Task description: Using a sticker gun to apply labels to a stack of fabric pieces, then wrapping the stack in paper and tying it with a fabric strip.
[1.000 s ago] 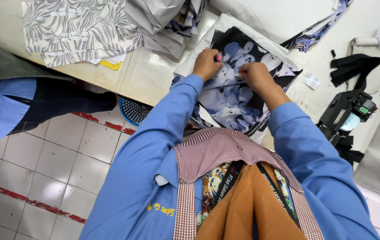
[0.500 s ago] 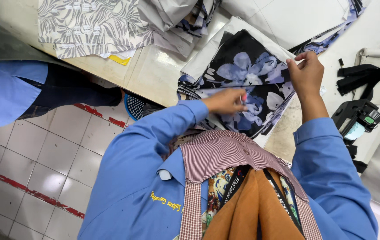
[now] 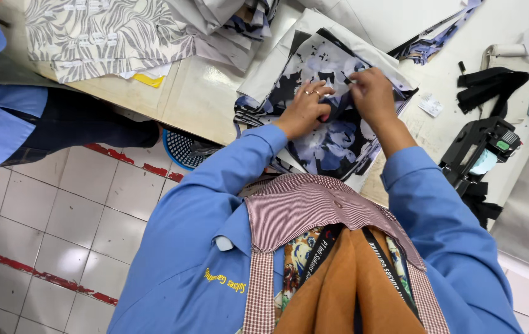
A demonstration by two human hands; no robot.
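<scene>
Both hands are working on the dark floral fabric piece (image 3: 329,133), which is lying on the pale tabletop (image 3: 205,93) right in front of the person, on top of a stack of similar cut pieces. The left hand (image 3: 304,108), wearing a ring, is pressing down with fingers curled into the cloth, its grip clenched on a fold near the middle, while the right hand (image 3: 369,93) is pinching the upper edge between thumb and fingertips, grasping the fabric just beside the left. To do this handling well, I judge that the left hand should be anchoring the layers flat while the right is drawing only the top ply, since thin woven cloth of this kind looks slippery and is likely to drag the piece beneath along with it. The print is showing large pale blue-grey blossoms on black, and the cloth is looking soft, limp and creased. Further up the tabletop a grey leaf-patterned fabric stack (image 3: 106,34) is lying flat with small white tags on it, well apart from the hands. To the right a black handheld tool (image 3: 481,148) with hard plastic edges and a black strap (image 3: 490,86) are resting near a small white label (image 3: 430,105).
</scene>
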